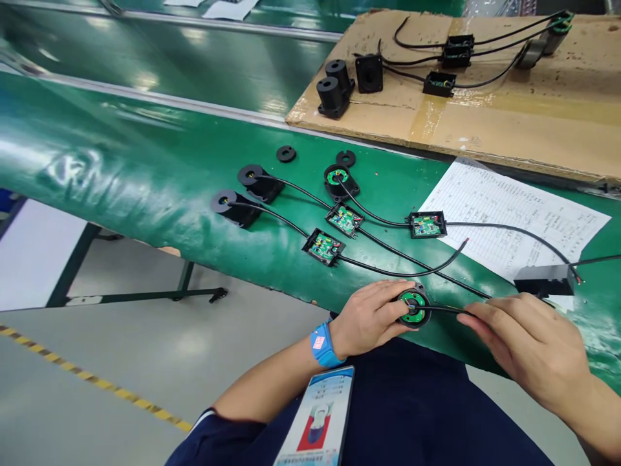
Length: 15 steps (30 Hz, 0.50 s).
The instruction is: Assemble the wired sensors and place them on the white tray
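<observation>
My left hand [373, 314] is closed around a round black sensor housing [413, 316] near the table's front edge. A green ring-shaped circuit board shows in its open top. A black cable [439, 309] runs out of it to the right, and the fingers of my right hand [531, 336] pinch it. Beyond lie three small black boxes holding green circuit boards, among them a near box [323, 246], a middle box [345, 219] and a right box [427, 224]. Cables join them to a capped housing [235, 207], another capped housing [261, 183] and an uncapped housing [341, 182].
Two black discs, a plain one [286, 153] and a notched one [346, 158], lie at the back of the green table [160, 168]. A cardboard sheet [514, 123] carries more housings and wired boxes. On the right are a written paper sheet [490, 200] and a black block [543, 280].
</observation>
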Tool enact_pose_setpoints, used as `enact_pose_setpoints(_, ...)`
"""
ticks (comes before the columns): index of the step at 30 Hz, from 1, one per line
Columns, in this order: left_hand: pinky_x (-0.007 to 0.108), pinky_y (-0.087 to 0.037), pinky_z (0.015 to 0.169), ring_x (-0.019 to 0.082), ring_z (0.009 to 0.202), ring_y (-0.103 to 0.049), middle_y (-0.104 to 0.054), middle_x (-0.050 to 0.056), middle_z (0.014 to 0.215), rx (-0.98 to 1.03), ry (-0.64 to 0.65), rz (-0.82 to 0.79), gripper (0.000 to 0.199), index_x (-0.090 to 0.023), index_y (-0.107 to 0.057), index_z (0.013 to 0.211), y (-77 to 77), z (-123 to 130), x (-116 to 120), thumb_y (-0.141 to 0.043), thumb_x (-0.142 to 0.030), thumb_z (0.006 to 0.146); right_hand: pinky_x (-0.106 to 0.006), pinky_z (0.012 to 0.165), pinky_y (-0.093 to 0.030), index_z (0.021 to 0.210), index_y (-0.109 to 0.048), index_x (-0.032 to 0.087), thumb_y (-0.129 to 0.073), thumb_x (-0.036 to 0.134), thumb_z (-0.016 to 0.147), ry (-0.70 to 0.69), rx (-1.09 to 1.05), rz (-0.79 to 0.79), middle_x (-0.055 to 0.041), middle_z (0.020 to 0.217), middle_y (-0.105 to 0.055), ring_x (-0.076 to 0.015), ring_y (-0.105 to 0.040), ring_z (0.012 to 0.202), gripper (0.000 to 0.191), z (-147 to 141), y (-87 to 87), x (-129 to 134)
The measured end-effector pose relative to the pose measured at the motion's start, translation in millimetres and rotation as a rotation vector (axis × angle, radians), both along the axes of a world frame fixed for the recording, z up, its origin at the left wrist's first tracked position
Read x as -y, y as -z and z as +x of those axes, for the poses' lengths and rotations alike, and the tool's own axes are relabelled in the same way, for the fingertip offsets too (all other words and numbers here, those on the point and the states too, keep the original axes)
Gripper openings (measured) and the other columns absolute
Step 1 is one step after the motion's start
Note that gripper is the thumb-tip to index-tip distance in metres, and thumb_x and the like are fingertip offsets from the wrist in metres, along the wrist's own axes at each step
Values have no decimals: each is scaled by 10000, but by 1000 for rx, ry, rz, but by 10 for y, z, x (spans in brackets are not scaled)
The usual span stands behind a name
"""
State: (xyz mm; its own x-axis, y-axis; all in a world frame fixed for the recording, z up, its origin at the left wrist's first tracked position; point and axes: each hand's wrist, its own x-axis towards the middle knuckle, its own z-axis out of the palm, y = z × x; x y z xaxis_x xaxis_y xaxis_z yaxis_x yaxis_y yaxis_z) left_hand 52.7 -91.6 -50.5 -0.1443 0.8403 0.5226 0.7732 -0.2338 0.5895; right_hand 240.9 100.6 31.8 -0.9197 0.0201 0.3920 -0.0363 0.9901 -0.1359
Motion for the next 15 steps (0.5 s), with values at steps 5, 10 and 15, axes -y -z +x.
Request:
enact_pose_setpoints(5, 438, -591, 1033, 260, 1275, -661, -691, 194, 1322, -1, 36, -16, 352, -215, -507, 1186, 15, 18, -14, -716, -371, 949, -324, 615, -441, 1053, -687, 158, -840, 148, 785, -69, -154, 209, -24, 770, -703, -174, -578, 664, 308, -16, 27, 8)
enact_pose_setpoints(10, 441, -599, 1025, 277, 1266, -666, -696, 212, 1304, -6, 36, -22, 364, -189, -539, 1214, -17, 4, -10, -719, -360, 949, -327, 687, -478, 1089, -662, 124, -772, 189, 868, -39, 20, 66, -65, 866, -701, -181, -603, 736, 255, 34, 83, -126)
enact_pose_setpoints(15, 460, -607, 1012, 289, 1289, -648, -674, 213, 1342, -21, 64, -26, 356, -199, -560, 1254, -23, -40, -3, -697, -353, 963, -576, 1037, -443, 1356, -593, 184, -672, 504, 931, 74, 194, 13, -160, 1279, -664, -370, -620, 1148, 538, 305, 153, -562)
